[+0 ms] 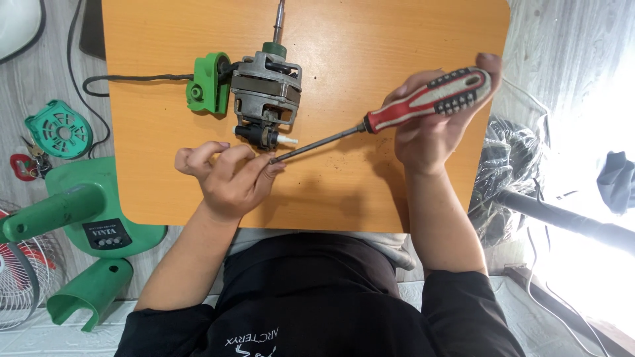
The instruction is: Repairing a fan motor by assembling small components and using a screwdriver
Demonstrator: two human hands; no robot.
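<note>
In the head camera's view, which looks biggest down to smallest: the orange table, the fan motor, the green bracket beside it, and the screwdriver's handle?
1. Orange table.
2. Fan motor.
3 and 4. Green bracket and screwdriver handle look alike; the handle is raised nearer the camera, so I won't rank them.

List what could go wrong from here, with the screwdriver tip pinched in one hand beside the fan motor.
1. The left hand pinches the tip of the screwdriver; a push from the right hand could jab the fingers.
2. The fan motor lies unclamped on the orange table; it may slide under pressure.
3. Its black cord trails over the edge and could snag.
</note>
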